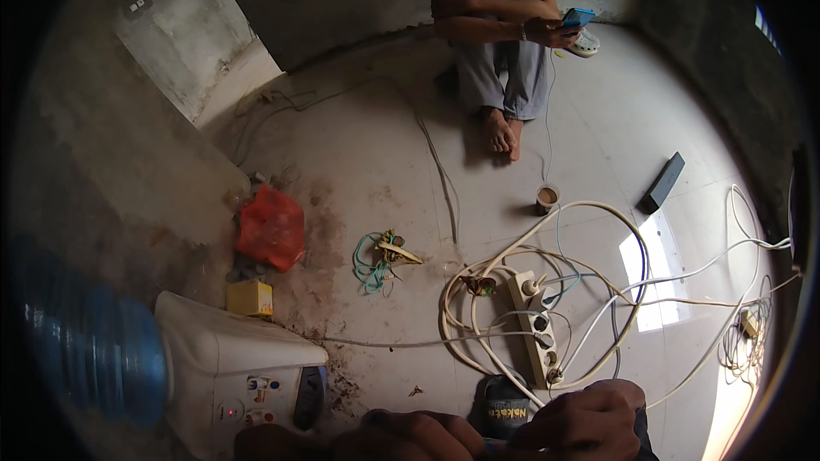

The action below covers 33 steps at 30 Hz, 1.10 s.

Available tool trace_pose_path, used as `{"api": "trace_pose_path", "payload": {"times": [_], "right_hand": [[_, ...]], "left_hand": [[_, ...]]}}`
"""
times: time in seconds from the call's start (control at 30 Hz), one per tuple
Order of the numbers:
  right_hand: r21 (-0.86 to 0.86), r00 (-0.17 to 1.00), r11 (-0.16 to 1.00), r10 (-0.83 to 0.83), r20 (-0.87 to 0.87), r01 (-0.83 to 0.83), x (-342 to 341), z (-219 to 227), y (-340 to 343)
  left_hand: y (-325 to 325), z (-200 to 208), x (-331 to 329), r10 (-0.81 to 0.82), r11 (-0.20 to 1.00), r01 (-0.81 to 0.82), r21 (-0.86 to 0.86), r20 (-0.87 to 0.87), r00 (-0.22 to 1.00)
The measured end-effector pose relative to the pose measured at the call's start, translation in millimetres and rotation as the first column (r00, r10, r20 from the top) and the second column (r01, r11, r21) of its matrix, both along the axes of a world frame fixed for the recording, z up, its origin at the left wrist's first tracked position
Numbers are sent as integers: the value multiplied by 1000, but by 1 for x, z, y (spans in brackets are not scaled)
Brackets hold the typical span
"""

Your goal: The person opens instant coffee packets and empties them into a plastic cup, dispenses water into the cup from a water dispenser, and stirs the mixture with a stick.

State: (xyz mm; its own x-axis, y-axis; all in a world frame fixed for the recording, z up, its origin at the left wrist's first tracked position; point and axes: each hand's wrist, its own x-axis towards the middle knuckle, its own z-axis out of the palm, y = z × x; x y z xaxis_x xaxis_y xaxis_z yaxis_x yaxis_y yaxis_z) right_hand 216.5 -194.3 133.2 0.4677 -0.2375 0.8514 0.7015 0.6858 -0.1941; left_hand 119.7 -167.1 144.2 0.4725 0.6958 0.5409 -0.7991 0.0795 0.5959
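At the lower edge my left hand (427, 437) is closed, its knuckles up and its fingertips hidden. To its right my right hand (576, 427) is closed too, with fingers bent together. A small bluish bit shows between the hands, too dark and cut off to name. What either hand holds cannot be made out. Just beyond my right hand lies a black item with yellow lettering (506, 405), perhaps a slipper strap. Farther out is a white power strip (531, 329) with several plugs in it, among coiled cream cables (636, 235).
A water dispenser (231, 350) with a blue bottle (94, 346) stands at left, near a yellow box (249, 299) and red plastic bag (272, 226). Green wire (369, 265), a cup of brown drink (547, 198) and a dark box (663, 182) lie ahead. A seated person (500, 34) holds a phone (578, 17).
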Motion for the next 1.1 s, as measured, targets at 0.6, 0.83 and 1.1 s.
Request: {"api": "trace_pose_path", "payload": {"times": [0.6,0.83,1.1], "right_hand": [[-691,880,723,336,337,-11,36,20,-48],[-813,658,252,726,-199,-524,83,-31,-14],[118,-288,-440,343,-894,-890,91,-143,20]], "left_hand": [[43,-85,1,115,908,-153,390,120,986],[93,-79,20,118,940,-45,337,-198,973],[144,-71,44,-26,575,518,634,-618,786]]}}
